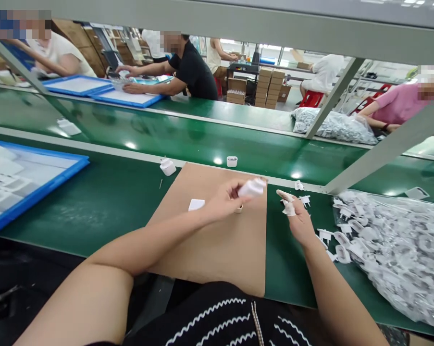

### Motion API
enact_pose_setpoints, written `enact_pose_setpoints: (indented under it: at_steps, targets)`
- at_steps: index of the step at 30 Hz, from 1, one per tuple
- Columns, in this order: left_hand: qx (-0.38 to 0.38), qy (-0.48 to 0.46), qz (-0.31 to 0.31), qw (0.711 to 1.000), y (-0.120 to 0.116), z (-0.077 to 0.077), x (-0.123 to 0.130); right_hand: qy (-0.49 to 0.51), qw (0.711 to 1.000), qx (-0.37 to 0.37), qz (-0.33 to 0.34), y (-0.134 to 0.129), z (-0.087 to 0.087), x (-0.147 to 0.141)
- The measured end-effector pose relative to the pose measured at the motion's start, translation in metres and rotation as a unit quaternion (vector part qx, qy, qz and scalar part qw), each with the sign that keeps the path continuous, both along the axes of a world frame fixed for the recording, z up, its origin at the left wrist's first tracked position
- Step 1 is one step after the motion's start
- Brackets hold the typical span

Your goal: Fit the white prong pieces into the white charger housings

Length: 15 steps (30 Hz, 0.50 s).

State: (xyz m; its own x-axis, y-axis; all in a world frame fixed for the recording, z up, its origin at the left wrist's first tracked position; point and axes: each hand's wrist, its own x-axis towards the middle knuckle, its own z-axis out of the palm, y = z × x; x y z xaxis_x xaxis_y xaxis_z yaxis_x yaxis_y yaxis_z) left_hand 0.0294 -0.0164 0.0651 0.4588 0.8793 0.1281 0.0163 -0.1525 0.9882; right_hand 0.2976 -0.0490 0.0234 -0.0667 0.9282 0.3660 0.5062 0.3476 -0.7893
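Observation:
My left hand [231, 198] is closed around a white charger housing [252, 188], smeared by motion, above a brown cardboard sheet [209, 250]. Partly hidden below that hand is a small white piece [239, 209] on the cardboard. A white block [197, 204] lies further left on the sheet. My right hand [299, 218], with white coverings on thumb and fingertip, has its fingers apart over the green bench. Just past its fingers lies a white plug piece [305, 201], with another plug piece [299, 185] behind.
At right, a clear plastic bag [400, 254] spills white plug pieces. A white plug adapter [168, 166] stands left of the cardboard's far corner; a white housing [231, 161] sits on the green belt [202, 144]. A blue-rimmed tray [68, 166] holds white parts. Co-workers sit opposite, beyond metal posts.

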Motion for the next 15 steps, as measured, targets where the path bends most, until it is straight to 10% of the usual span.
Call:
enact_pose_setpoints:
  at_steps: [6,15]
  targets:
    - [0.024,0.155,0.195,0.968,0.123,-0.013,0.016,-0.356,0.921,-0.011,-0.156,0.014,-0.015,0.016]
    - [0.09,0.328,0.267,0.902,0.216,-0.044,0.049,-0.359,0.904,0.09,-0.213,0.019,-0.02,0.02]
